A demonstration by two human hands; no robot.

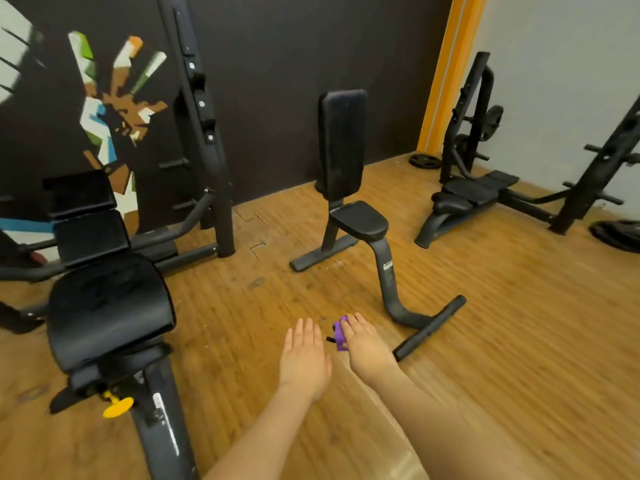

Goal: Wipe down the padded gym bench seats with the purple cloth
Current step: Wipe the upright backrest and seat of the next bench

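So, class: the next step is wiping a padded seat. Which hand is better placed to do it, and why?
The right hand: its fingers already grip the purple cloth. The left hand is flat, open and empty. Neither touches a seat yet.

— Evenly lit from overhead, fairly bright; soft, short shadows under the benches.
— Glare anywhere?
— Pale sheen on the floor (398, 445) near the bottom edge, faint gloss on the near seat (110, 306).
— Sharp?
— No. Motion blur throughout, worst low and right, floorboards smeared into streaks. Hands soft-edged too.
— Distortion?
— Strong wide-angle bending: rack upright (197, 116) and orange stripe (446, 71) leaning inward, mural (104, 109) smeared at far left.
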